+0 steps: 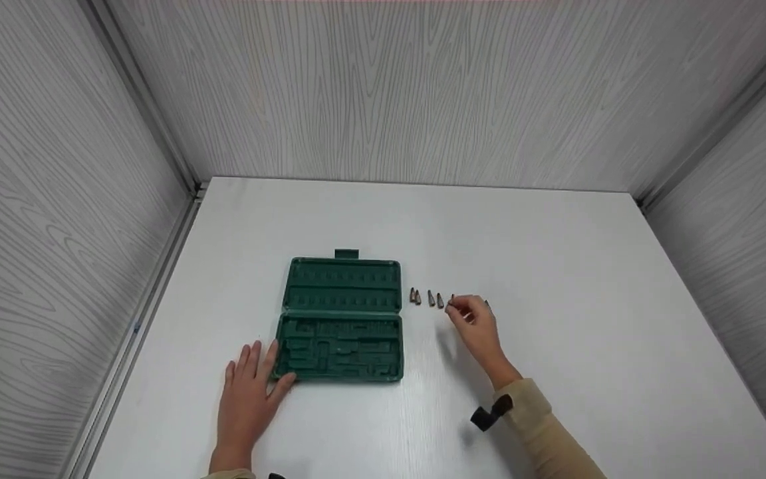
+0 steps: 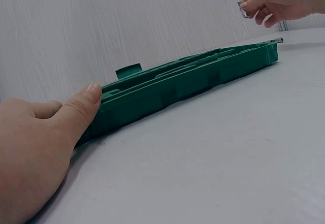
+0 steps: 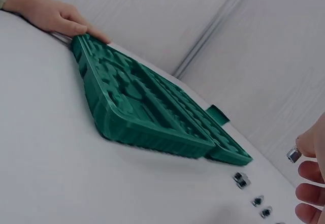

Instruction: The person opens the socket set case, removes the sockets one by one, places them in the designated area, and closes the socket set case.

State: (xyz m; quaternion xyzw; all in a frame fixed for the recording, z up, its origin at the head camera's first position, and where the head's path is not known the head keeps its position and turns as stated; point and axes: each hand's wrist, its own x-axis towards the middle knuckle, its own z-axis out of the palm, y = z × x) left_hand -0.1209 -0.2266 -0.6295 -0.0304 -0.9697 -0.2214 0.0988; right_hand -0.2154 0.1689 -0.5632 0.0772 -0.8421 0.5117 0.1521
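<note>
An open green plastic case (image 1: 342,312) lies flat, its lid turned back and its moulded slots showing. My left hand (image 1: 247,399) rests at the case's left side with fairly straight fingers. Its thumb (image 2: 81,107) touches the near left corner. Right of the case, my right hand (image 1: 479,330) pinches a small silvery metal socket (image 3: 293,155) between thumb and fingertips, held above the tabletop. Several similar small metal pieces (image 1: 431,298) stand or lie in a row between the case and that hand; which, I cannot tell.
The white table (image 1: 522,239) is enclosed by grey wood-grain panels (image 1: 383,93) at the back and both sides. A latch tab (image 1: 346,253) sticks out from the lid's far edge. A black strap-mounted device (image 1: 487,417) sits at my right wrist.
</note>
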